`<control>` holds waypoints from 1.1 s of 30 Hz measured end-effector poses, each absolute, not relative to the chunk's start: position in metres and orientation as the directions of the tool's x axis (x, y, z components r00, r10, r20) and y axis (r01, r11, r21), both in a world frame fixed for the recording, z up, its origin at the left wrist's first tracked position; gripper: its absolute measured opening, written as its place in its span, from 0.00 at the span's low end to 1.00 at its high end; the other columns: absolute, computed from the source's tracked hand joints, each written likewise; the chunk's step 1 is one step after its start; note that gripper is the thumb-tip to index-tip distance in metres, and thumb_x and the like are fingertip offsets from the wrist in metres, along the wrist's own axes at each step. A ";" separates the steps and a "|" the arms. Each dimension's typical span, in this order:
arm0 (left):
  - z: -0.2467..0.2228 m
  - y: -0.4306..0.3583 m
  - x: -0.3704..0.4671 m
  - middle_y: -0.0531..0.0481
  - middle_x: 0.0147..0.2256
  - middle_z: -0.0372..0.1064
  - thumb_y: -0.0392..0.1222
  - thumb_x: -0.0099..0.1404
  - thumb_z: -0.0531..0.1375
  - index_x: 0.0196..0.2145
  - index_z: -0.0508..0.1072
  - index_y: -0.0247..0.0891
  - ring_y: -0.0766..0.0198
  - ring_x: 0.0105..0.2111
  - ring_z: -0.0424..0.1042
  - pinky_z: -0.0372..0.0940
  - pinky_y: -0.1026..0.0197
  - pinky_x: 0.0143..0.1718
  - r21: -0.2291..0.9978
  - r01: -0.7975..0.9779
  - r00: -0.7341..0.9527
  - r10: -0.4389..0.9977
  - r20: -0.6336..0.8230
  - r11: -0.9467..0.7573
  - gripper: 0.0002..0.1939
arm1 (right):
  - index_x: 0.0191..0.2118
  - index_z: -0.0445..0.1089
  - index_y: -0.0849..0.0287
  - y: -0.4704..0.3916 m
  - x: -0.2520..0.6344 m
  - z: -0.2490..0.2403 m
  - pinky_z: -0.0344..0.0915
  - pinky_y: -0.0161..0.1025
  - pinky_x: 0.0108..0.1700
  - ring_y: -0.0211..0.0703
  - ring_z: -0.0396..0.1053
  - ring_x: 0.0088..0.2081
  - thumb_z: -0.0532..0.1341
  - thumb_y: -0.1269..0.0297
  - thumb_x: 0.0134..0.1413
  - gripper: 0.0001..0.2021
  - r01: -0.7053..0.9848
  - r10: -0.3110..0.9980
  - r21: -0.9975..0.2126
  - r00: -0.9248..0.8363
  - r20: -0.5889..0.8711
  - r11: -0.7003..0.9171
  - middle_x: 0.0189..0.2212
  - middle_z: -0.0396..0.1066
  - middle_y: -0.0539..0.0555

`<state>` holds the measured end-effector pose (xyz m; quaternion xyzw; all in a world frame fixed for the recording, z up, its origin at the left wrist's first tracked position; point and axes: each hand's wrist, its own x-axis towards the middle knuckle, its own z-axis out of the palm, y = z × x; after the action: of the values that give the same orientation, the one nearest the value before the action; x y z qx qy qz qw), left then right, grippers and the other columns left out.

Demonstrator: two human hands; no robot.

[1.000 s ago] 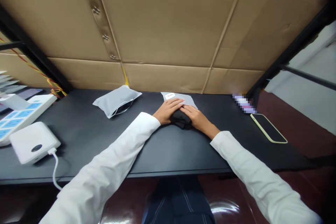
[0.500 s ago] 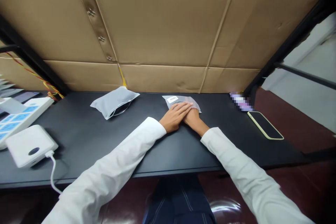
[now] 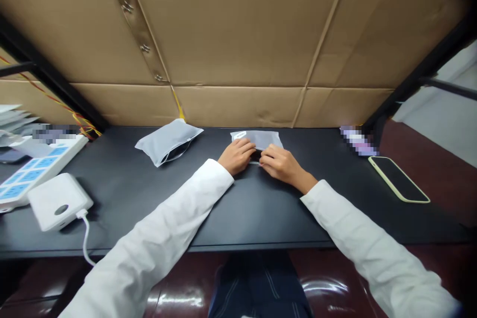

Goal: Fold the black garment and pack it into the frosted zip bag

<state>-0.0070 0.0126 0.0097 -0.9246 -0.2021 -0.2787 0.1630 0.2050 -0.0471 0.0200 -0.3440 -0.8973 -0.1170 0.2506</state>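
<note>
A frosted plastic pouch (image 3: pixel 266 138) with a small white label lies flat at the back middle of the black table. My left hand (image 3: pixel 237 155) is closed at the left part of its near edge, fingers curled. Across from it, my right hand (image 3: pixel 280 163) pinches the right part of that same edge. Between the two hands the pouch's mouth gapes a little and looks dark inside. Both sets of fingertips are partly hidden. A second frosted pouch (image 3: pixel 167 140), plumper, rests to the left with its mouth partly open toward me.
On the left are a white power bank (image 3: pixel 59 201) with a cable and a white power strip (image 3: pixel 42 169). A phone with a pale green edge (image 3: pixel 398 181) lies right, near a blurred purple packet (image 3: pixel 357 140). Behind stands a cardboard wall (image 3: pixel 238 35).
My right hand has come out from within the pouch and from under my left hand. The hands have parted and now hold the mouth's edge. The view has shifted slightly.
</note>
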 end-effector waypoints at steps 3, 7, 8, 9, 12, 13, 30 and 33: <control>0.009 0.016 -0.009 0.41 0.42 0.73 0.43 0.70 0.55 0.40 0.74 0.34 0.55 0.43 0.68 0.64 0.53 0.43 -0.179 0.434 0.781 0.270 0.563 -0.883 0.11 | 0.41 0.68 0.58 -0.039 0.219 0.016 0.65 0.46 0.44 0.52 0.65 0.41 0.62 0.58 0.58 0.10 0.808 0.678 -0.064 -0.446 0.585 0.586 0.37 0.70 0.58; 0.009 0.013 -0.008 0.44 0.37 0.72 0.38 0.73 0.49 0.33 0.73 0.36 0.59 0.37 0.67 0.62 0.58 0.37 -0.236 0.426 0.817 0.259 0.515 -0.874 0.16 | 0.42 0.66 0.58 -0.031 0.231 0.009 0.66 0.44 0.39 0.52 0.67 0.40 0.65 0.52 0.53 0.17 0.923 0.791 -0.177 -0.180 0.585 0.341 0.39 0.68 0.59; 0.009 0.012 -0.008 0.45 0.35 0.71 0.36 0.73 0.48 0.33 0.73 0.36 0.60 0.36 0.67 0.61 0.58 0.36 -0.248 0.434 0.825 0.271 0.496 -0.866 0.16 | 0.42 0.66 0.58 -0.030 0.232 0.007 0.65 0.43 0.37 0.51 0.67 0.38 0.65 0.51 0.53 0.18 0.931 0.810 -0.189 -0.157 0.565 0.313 0.39 0.67 0.58; 0.009 0.011 -0.007 0.45 0.35 0.71 0.34 0.72 0.47 0.34 0.73 0.36 0.60 0.36 0.67 0.60 0.59 0.35 -0.255 0.448 0.831 0.293 0.473 -0.857 0.15 | 0.42 0.66 0.58 -0.030 0.233 0.007 0.65 0.42 0.36 0.49 0.68 0.36 0.66 0.50 0.53 0.19 0.931 0.825 -0.197 -0.158 0.543 0.308 0.39 0.67 0.57; 0.009 0.009 -0.007 0.45 0.33 0.69 0.30 0.70 0.48 0.40 0.72 0.35 0.61 0.33 0.67 0.58 0.61 0.30 -0.236 0.522 0.820 0.405 0.405 -0.819 0.13 | 0.42 0.65 0.57 -0.031 0.232 0.006 0.64 0.40 0.35 0.44 0.68 0.32 0.67 0.47 0.50 0.21 0.912 0.844 -0.219 -0.202 0.497 0.347 0.38 0.67 0.55; 0.009 0.009 -0.007 0.45 0.34 0.69 0.29 0.69 0.48 0.41 0.71 0.35 0.61 0.32 0.68 0.57 0.61 0.28 -0.222 0.550 0.807 0.446 0.387 -0.805 0.13 | 0.41 0.66 0.57 -0.032 0.230 0.006 0.64 0.39 0.34 0.44 0.68 0.31 0.67 0.48 0.50 0.20 0.911 0.846 -0.221 -0.202 0.493 0.347 0.38 0.67 0.54; 0.014 0.037 -0.036 0.47 0.36 0.70 0.31 0.62 0.52 0.38 0.75 0.40 0.62 0.34 0.70 0.63 0.63 0.31 -0.015 0.559 0.775 0.515 0.367 -0.829 0.14 | 0.43 0.75 0.56 -0.031 0.231 -0.002 0.71 0.41 0.41 0.39 0.71 0.34 0.61 0.64 0.59 0.08 0.595 0.713 -0.424 -0.415 0.564 0.682 0.43 0.70 0.56; 0.014 0.043 -0.044 0.47 0.37 0.71 0.30 0.58 0.53 0.35 0.76 0.39 0.59 0.40 0.69 0.65 0.61 0.38 0.065 0.476 0.791 0.459 0.405 -0.877 0.13 | 0.40 0.77 0.56 -0.030 0.227 -0.006 0.71 0.42 0.44 0.41 0.72 0.39 0.58 0.68 0.62 0.09 0.571 0.671 -0.393 -0.433 0.602 0.721 0.42 0.71 0.56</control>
<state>-0.0445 0.0426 0.0141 -0.9460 -0.2473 -0.2087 0.0204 0.2267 -0.0303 -0.0059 -0.3678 -0.8440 0.0650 0.3849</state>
